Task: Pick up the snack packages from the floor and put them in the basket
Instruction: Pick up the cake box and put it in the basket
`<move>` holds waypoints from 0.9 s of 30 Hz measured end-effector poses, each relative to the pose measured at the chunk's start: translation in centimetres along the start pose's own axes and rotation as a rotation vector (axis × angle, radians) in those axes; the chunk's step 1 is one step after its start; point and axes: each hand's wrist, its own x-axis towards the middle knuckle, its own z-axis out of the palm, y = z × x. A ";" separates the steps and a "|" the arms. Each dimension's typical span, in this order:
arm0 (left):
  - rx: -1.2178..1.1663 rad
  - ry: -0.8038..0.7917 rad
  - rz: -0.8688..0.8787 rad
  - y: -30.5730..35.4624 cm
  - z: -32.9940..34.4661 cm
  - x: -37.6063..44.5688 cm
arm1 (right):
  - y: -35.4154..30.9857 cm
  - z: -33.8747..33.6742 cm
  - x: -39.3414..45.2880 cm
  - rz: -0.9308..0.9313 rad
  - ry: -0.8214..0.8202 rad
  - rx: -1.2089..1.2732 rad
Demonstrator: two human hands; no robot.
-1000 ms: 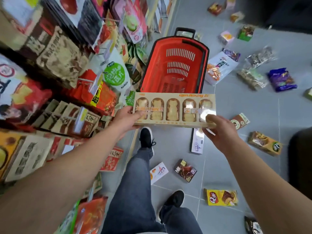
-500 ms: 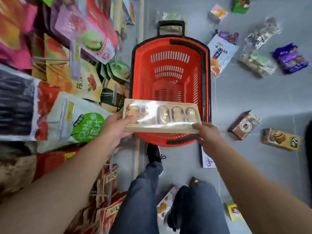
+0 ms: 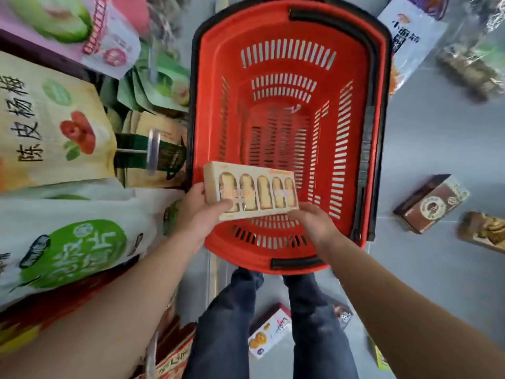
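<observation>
A long beige box of biscuits [image 3: 252, 190] with a clear window is held flat over the near end of the red basket [image 3: 213, 86], inside its rim. My left hand [image 3: 200, 214] grips the box's left end, thumb on top. My right hand [image 3: 314, 222] holds its near right corner. The basket stands on the grey floor right in front of my legs and nothing else shows inside it. More snack packages lie on the floor: a brown box [image 3: 430, 203] and a tan packet [image 3: 485, 231] to the right, a white box [image 3: 269, 333] between my legs.
Shelves packed with snack bags [image 3: 54, 127] run close along the left, touching the basket's side. A white bag [image 3: 410, 36] and a clear packet [image 3: 470, 69] lie past the basket's far right. A yellow-green pack [image 3: 378, 356] sits by my right forearm.
I have stepped up to the basket, which now fills the view. Both hands have carried the biscuit box forward and down, from above the near rim to inside the basket's opening.
</observation>
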 end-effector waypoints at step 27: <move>-0.094 -0.510 -0.188 -6.5 16.2 9.7 | 3.0 -1.3 9.3 0.042 0.030 0.105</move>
